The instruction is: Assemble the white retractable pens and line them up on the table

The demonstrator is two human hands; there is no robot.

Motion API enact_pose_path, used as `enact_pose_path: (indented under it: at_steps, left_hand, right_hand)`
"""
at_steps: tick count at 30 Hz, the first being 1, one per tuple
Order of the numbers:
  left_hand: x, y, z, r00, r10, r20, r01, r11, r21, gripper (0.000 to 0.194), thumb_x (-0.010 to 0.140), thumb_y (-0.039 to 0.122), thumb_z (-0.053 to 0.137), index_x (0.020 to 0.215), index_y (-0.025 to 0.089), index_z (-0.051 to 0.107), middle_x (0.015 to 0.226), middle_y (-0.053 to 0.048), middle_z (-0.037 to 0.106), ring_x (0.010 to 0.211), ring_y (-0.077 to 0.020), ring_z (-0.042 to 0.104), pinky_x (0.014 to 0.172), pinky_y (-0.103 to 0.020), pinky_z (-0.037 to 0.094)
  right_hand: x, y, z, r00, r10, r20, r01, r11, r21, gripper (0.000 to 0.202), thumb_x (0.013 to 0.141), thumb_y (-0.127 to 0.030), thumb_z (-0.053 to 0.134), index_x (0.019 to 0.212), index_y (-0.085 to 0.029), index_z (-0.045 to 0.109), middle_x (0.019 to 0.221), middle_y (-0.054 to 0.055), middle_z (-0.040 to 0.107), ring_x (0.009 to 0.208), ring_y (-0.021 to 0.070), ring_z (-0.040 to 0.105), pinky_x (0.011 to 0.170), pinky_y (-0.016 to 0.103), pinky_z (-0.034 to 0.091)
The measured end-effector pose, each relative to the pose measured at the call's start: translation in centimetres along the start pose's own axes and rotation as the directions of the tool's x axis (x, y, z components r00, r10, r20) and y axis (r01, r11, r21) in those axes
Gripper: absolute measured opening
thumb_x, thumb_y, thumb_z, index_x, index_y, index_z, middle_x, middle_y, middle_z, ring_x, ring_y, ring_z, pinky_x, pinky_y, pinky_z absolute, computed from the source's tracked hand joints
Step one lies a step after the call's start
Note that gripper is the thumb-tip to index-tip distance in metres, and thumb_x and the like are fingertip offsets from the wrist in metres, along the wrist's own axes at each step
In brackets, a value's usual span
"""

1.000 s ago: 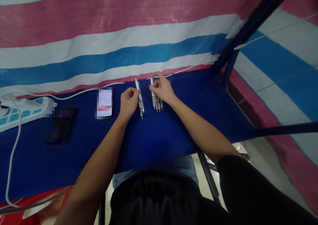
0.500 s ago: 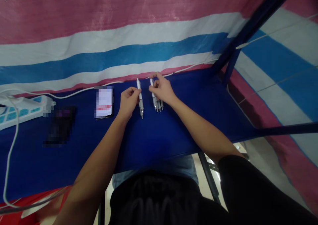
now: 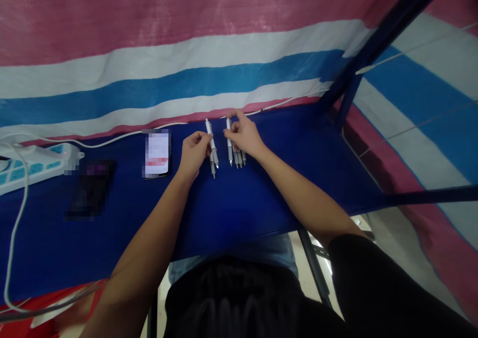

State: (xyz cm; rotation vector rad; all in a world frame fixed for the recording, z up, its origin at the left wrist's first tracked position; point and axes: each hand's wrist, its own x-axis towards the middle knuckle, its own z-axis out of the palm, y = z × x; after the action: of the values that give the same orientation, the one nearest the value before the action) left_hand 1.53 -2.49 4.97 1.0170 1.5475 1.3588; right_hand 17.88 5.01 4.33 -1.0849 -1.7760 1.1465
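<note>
Near the back edge of the blue table, my left hand [image 3: 194,154] pinches a white and grey pen [image 3: 211,140] between thumb and fingertips. A second pen [image 3: 212,168] lies under or beside it, partly hidden by the hand. To the right, my right hand [image 3: 244,133] has thumb and fingers closed on another white pen [image 3: 229,146], held roughly upright in view. Several more pens [image 3: 239,160] lie side by side under this hand, their upper parts covered by the fingers.
A phone [image 3: 157,154] with a lit screen lies left of my left hand. Further left are a dark blurred object [image 3: 91,188] and a white power strip [image 3: 41,164] with cables. A blue frame post [image 3: 347,96] stands at right.
The pen in my left hand has tilted, its tip swinging right, away from the pen beside it. The pen in my right hand has shifted slightly left from the others.
</note>
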Motion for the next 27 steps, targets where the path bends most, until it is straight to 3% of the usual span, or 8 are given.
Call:
enact_pose_path:
  at_steps: [8,12,20,25,27]
  left_hand:
    - [0.1,-0.3,-0.1,1.0,0.019,0.002,-0.019,0.998,-0.059,0.023,0.092,0.024,0.068,0.071,0.022,0.058,0.057,0.001,0.057,0.048,-0.0101,0.046,0.047,-0.024,0.035]
    - [0.4,-0.8,-0.2,1.0,0.026,0.002,-0.026,0.993,-0.117,0.021,0.089,0.026,0.07,0.071,0.021,0.061,0.058,0.001,0.06,0.047,-0.0085,0.048,0.045,-0.02,0.035]
    - [0.7,-1.3,-0.3,0.998,0.057,-0.013,-0.058,0.991,-0.12,0.022,0.09,0.025,0.073,0.071,0.02,0.062,0.059,0.001,0.062,0.045,-0.0075,0.05,0.044,-0.02,0.038]
    - [0.7,-1.3,-0.4,0.998,0.063,-0.002,-0.063,0.989,-0.132,0.022,0.091,0.024,0.073,0.071,0.021,0.063,0.06,0.0,0.063,0.045,-0.0079,0.05,0.044,-0.02,0.039]
    - [0.8,-1.4,-0.4,0.998,0.062,-0.003,-0.062,0.989,-0.137,0.023,0.091,0.025,0.073,0.071,0.021,0.062,0.06,0.0,0.063,0.045,-0.0087,0.05,0.044,-0.021,0.039]
  right_hand:
    - [-0.1,0.0,0.0,1.0,-0.015,0.015,0.016,1.0,-0.012,0.045,0.087,-0.02,0.071,0.129,-0.027,0.057,0.066,-0.009,0.056,0.047,0.0129,0.054,0.044,0.026,0.045]
    - [0.0,0.2,0.1,1.0,-0.012,-0.004,0.012,1.0,-0.008,0.037,0.088,-0.017,0.069,0.122,-0.027,0.059,0.066,-0.009,0.053,0.048,0.0125,0.053,0.044,0.025,0.041]
    - [0.1,0.3,0.1,0.997,-0.046,-0.058,0.041,0.996,-0.074,0.035,0.088,-0.016,0.072,0.12,-0.024,0.062,0.069,-0.005,0.056,0.064,0.0167,0.058,0.059,0.03,0.045]
    - [0.2,0.3,-0.2,0.998,-0.031,-0.052,0.029,0.999,-0.024,0.053,0.091,-0.023,0.072,0.141,-0.026,0.055,0.069,-0.007,0.057,0.058,0.0173,0.057,0.059,0.032,0.045]
    - [0.3,0.5,-0.2,0.996,-0.07,-0.046,0.067,0.996,-0.063,0.05,0.09,-0.024,0.075,0.137,-0.025,0.058,0.069,-0.006,0.058,0.063,0.0182,0.06,0.065,0.033,0.047]
